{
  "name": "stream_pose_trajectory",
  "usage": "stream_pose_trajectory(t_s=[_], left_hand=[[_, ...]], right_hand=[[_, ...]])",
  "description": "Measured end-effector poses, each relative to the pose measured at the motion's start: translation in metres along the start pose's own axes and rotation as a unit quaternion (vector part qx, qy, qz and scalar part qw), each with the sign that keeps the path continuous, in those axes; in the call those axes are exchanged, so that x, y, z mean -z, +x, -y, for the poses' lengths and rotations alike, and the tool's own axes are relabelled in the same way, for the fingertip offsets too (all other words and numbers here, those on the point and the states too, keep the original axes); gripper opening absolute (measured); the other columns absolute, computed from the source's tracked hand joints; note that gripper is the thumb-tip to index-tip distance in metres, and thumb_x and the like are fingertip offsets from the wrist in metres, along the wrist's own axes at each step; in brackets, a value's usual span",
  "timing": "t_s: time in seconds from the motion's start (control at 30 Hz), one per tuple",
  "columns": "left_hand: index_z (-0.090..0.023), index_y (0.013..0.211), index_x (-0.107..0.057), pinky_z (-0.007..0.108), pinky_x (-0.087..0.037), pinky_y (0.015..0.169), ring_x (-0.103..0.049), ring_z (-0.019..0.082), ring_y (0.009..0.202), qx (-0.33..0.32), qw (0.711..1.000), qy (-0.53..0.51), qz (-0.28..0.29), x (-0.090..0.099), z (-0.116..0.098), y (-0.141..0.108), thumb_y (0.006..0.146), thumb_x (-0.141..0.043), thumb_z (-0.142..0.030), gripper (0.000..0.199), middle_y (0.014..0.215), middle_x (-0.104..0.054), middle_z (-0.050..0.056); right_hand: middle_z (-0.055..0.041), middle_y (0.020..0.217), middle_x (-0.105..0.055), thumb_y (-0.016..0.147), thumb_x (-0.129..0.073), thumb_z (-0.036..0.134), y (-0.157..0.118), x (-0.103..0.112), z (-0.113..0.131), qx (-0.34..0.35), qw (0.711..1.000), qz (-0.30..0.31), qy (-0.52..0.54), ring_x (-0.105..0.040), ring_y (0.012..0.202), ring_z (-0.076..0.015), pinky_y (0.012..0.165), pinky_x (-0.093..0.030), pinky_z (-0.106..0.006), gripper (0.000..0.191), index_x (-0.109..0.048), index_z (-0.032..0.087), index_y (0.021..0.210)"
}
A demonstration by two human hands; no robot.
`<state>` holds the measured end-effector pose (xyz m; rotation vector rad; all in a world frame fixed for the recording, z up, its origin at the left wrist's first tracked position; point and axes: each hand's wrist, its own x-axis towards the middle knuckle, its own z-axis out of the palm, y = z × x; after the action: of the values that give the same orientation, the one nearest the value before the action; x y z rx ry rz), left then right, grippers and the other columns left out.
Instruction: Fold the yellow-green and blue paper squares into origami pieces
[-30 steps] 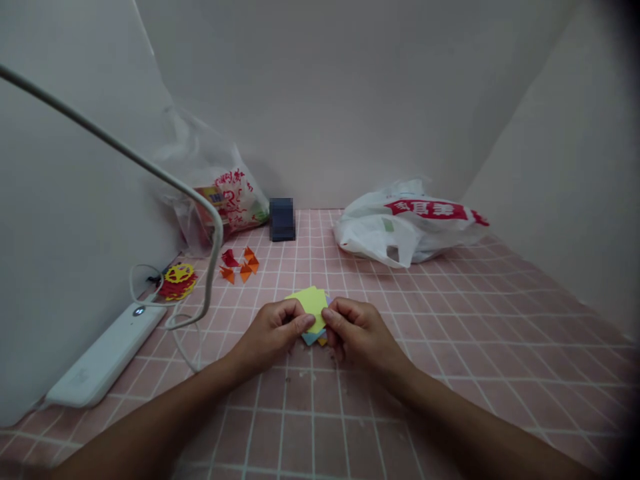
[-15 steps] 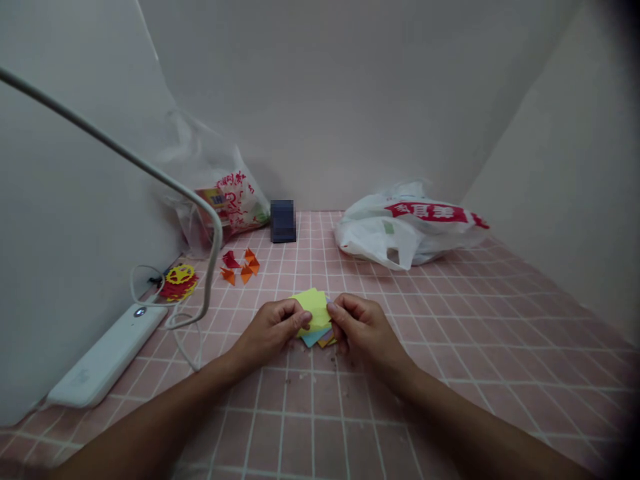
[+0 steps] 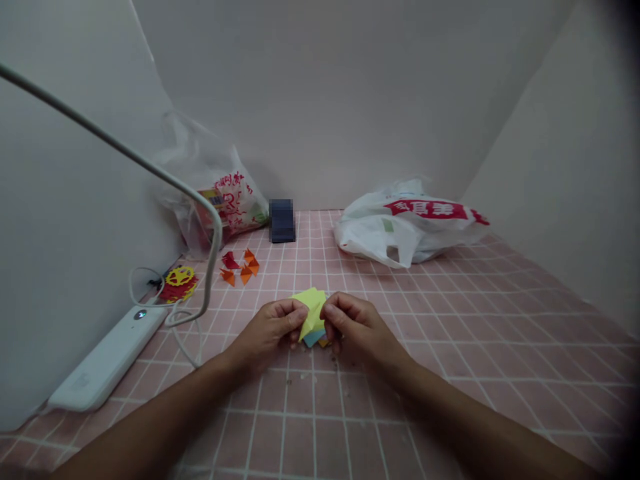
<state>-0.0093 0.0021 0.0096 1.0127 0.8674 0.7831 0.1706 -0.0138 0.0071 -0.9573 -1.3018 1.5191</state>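
A yellow paper [image 3: 313,320] is pinched between my two hands, its front part creased and tilted. My left hand [image 3: 280,327] grips its left side between thumb and fingers. On the opposite side my right hand [image 3: 353,323] is closed on the paper's right edge. More yellow paper shows behind it, and a blue sheet [image 3: 312,337] and a bit of orange lie beneath, partly hidden by my fingers. Small folded orange paper pieces [image 3: 246,274] and a red one [image 3: 230,260] sit further back on the left.
A white power strip [image 3: 107,360] with a cable lies at the left, near yellow and red cut-outs [image 3: 180,277]. A grey cable [image 3: 125,152] arches over the left side. Behind stand a clear bag [image 3: 193,220], a dark box [image 3: 283,221] and a white bag [image 3: 375,233] on the pink tiled surface [image 3: 450,320].
My right hand has moved slightly left, towards my left hand. The yellow paper between them has become more bent and tilted, and less of the sheets beneath shows.
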Motion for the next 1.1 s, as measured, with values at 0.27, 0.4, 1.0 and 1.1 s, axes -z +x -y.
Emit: stream_pose_trajectory(t_s=[0.27, 0.4, 1.0, 1.1], left_hand=[[-0.014, 0.073, -0.057, 0.017, -0.025, 0.042, -0.037, 0.005, 0.044, 0.039, 0.995, -0.086, 0.012, -0.0071, 0.0026, -0.0023, 0.074, -0.079, -0.041, 0.034, 0.051, -0.048, -0.006], [-0.015, 0.075, -0.057, 0.017, -0.026, 0.043, -0.038, 0.005, 0.045, 0.027, 0.995, -0.1, 0.008, -0.0075, 0.0045, -0.0019, 0.075, -0.078, -0.039, 0.032, 0.052, -0.049, -0.006], [-0.016, 0.077, -0.057, 0.021, -0.034, 0.052, -0.044, 0.007, 0.05, -0.032, 0.999, 0.01, -0.04, -0.0102, 0.0072, -0.0023, 0.076, -0.073, -0.045, 0.034, 0.059, -0.053, -0.005], [-0.016, 0.078, -0.058, 0.021, -0.036, 0.053, -0.046, 0.008, 0.052, -0.075, 0.994, 0.06, -0.058, -0.0085, 0.0055, -0.0024, 0.08, -0.069, -0.043, 0.03, 0.059, -0.053, -0.005]], right_hand=[[0.0063, 0.054, -0.051, 0.081, -0.064, 0.04, -0.0011, -0.0059, -0.0022, -0.026, 0.999, 0.029, 0.006, -0.043, 0.042, -0.0075, 0.042, -0.034, -0.021, 0.024, -0.052, 0.02, 0.075], [0.004, 0.064, -0.054, 0.08, -0.065, 0.028, -0.002, -0.007, -0.0026, 0.039, 0.997, 0.017, -0.059, -0.048, 0.055, -0.0095, 0.052, -0.036, -0.023, 0.014, -0.055, 0.019, 0.079], [0.0057, 0.064, -0.052, 0.082, -0.066, 0.028, -0.0032, -0.0083, -0.0072, 0.041, 0.998, 0.01, -0.045, -0.046, 0.053, -0.0096, 0.049, -0.033, -0.023, 0.023, -0.054, 0.021, 0.1], [0.0067, 0.064, -0.052, 0.081, -0.065, 0.029, -0.003, -0.0093, -0.0084, 0.023, 1.0, 0.013, -0.011, -0.046, 0.049, -0.0089, 0.046, -0.034, -0.022, 0.024, -0.051, 0.021, 0.099]])
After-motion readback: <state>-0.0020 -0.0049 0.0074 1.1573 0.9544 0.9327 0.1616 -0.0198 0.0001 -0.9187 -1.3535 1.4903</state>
